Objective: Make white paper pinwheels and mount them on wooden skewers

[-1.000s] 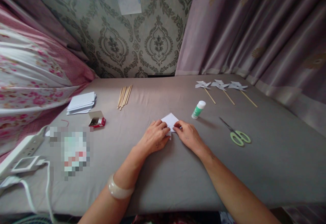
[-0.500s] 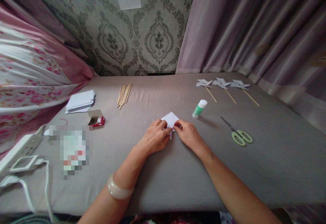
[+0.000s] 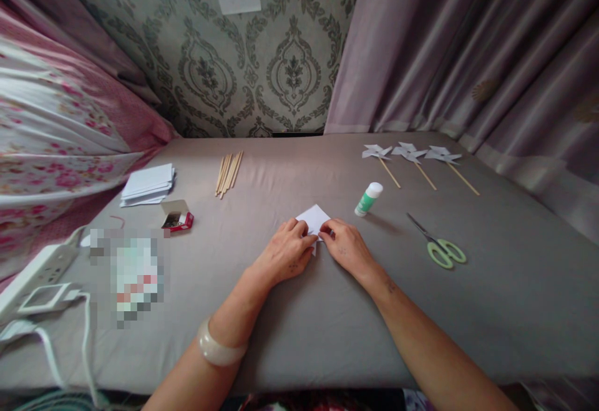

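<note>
A small sheet of white paper [image 3: 314, 216], partly folded, lies on the cloth-covered table between my hands. My left hand [image 3: 291, 246] is closed on its left and lower part, fingers bent over the paper. Fingertips of my right hand [image 3: 346, 242] pinch its right edge, close to the left fingers. Much of the paper's lower part is hidden under the hands. Just beyond my right hand a white and green glue stick [image 3: 368, 199] stands upright. Farther right lies a pair of scissors [image 3: 440, 246] with green handles, its blades closed.
Three white paper pinwheels [image 3: 408, 153] on sticks lie at the back right. Several wooden sticks [image 3: 228, 174] lie at the back left, near a stack of white paper [image 3: 148, 184]. An open red box [image 3: 178, 219] holds small metal pieces. A power strip [image 3: 40, 274] with cables sits at left.
Both hands stay on the paper in almost the same pose. The whole view has shifted very slightly; nothing was picked up or let go.
</note>
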`<state>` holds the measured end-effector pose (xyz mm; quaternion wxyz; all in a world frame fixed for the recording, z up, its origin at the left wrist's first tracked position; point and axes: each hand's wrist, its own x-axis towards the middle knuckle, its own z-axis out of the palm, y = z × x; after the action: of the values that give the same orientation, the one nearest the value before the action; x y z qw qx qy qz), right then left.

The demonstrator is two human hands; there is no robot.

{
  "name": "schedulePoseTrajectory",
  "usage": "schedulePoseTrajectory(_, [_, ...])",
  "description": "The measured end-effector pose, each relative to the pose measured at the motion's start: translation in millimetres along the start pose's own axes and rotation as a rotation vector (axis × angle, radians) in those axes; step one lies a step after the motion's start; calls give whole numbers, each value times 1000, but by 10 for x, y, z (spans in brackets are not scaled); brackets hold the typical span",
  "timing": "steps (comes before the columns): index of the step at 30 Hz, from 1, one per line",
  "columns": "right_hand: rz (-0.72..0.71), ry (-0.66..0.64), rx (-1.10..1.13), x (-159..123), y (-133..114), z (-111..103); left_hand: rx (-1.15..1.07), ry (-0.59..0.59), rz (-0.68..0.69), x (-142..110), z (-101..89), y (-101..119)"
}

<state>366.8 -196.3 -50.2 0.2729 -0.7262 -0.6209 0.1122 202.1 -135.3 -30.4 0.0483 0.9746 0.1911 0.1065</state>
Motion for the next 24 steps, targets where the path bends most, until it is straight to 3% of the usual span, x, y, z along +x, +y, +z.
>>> schedulePoseTrajectory(24, [24,44,22,-41,-17,14,5,-8,-9,7,16,15])
